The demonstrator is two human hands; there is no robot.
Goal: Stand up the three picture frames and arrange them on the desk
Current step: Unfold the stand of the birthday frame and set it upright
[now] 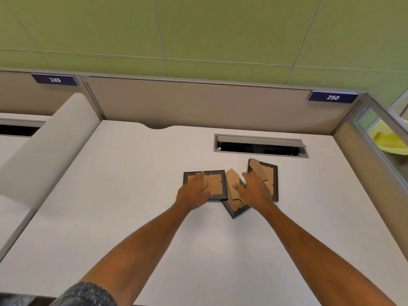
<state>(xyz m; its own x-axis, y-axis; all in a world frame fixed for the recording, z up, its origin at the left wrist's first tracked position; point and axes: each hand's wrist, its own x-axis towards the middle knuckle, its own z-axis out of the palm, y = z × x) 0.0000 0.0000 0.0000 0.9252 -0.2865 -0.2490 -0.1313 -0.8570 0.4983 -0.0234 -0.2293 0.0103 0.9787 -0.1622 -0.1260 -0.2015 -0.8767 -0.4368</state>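
Picture frames, three in number, lie face down in a cluster on the white desk [110, 217], their brown cardboard backs up. We note the left frame [217, 184] lying square, the middle frame [234, 208] turned cornerwise with its lower corner pointing toward 6 o'clock and its upper part tucked under the other two, and the right frame [270, 180] at about 2 o'clock of the middle one. Cardboard easel props stand out from the backs of the middle and right frames.

Our left hand [194, 191] rests flat on the back of the left frame, fingers extended toward 12 o'clock, not closed around anything. Our right hand [254, 191] lies spread across the middle and right frames, thumb toward 9 o'clock; we cannot tell whether its fingers pinch anything.

At 12 o'clock of the cluster, well apart, sits an open cable slot [260, 146]. Number plates 249 [55, 79] and 250 [332, 97] hang on the rear partition
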